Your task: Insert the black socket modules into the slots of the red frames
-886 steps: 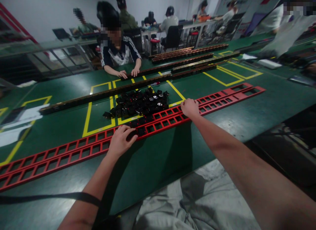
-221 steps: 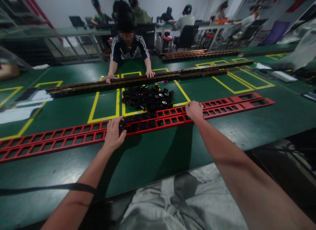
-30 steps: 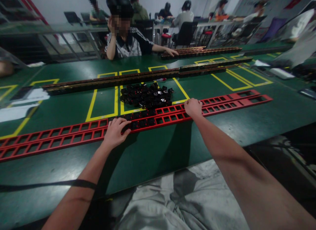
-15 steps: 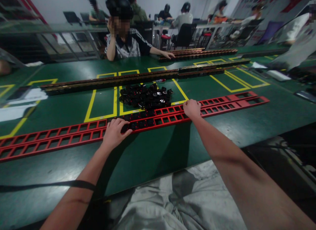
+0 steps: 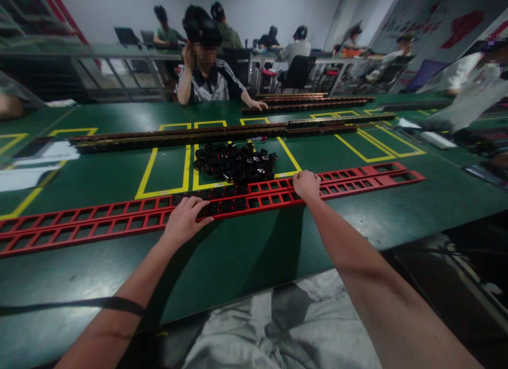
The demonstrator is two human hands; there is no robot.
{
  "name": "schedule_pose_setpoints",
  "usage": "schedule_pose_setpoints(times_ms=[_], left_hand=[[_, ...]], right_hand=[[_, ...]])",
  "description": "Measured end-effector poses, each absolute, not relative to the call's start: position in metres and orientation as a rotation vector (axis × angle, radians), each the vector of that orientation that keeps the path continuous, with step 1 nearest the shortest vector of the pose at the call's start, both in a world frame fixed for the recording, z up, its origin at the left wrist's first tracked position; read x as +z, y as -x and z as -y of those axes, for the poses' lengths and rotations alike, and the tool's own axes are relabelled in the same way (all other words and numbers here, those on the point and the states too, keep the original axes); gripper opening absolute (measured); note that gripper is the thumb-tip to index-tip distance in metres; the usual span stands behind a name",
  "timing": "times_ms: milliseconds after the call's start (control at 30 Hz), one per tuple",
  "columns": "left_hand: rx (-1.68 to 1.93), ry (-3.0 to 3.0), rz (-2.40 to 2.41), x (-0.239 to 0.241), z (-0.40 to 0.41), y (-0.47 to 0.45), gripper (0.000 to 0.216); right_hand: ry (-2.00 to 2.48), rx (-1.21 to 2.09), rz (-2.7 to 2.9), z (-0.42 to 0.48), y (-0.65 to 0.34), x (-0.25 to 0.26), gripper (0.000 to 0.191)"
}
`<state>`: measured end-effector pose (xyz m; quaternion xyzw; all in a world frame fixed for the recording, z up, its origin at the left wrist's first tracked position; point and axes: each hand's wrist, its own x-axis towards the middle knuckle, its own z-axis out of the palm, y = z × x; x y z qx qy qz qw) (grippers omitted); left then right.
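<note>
Two long red slotted strips (image 5: 273, 200) lie side by side across the green table. Several black socket-like parts (image 5: 227, 205) sit in the slots near their middle. My left hand (image 5: 186, 221) grips the strips at the left end of these parts, thumb at the near edge and fingers over the top. Farther right, my right hand (image 5: 307, 185) is closed over the strips, its fingertips partly hidden behind the knuckles. A loose pile of black parts (image 5: 236, 162) lies just beyond the strips, between my hands.
Long dark bars (image 5: 178, 136) stretch across the table behind the pile. Yellow tape outlines (image 5: 163, 193) mark the green tabletop (image 5: 246, 258). A co-worker (image 5: 210, 78) sits opposite, one hand by more bars (image 5: 309, 102). White papers (image 5: 27, 176) lie at left.
The view has tilted slightly, so the far side appears lower. Both hands stay at nearly the same places on the red strips. The black parts look unmoved.
</note>
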<state>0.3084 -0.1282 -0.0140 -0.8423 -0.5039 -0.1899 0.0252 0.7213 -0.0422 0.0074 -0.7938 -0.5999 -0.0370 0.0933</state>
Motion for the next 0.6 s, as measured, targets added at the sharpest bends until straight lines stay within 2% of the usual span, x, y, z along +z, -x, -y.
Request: schedule_pose_setpoints(times_ms=[233, 600], left_hand=[[-0.609, 2.481, 1.767, -0.015, 0.14, -0.322, 0.044], [-0.84, 2.542, 1.822, -0.014, 0.132, -0.341, 0.044]], right_hand=[[2.402, -0.099, 1.785, 0.044, -0.719, 0.01, 0.044], [2.469, -0.018, 1.862, 0.035, -0.721, 0.026, 0.043]])
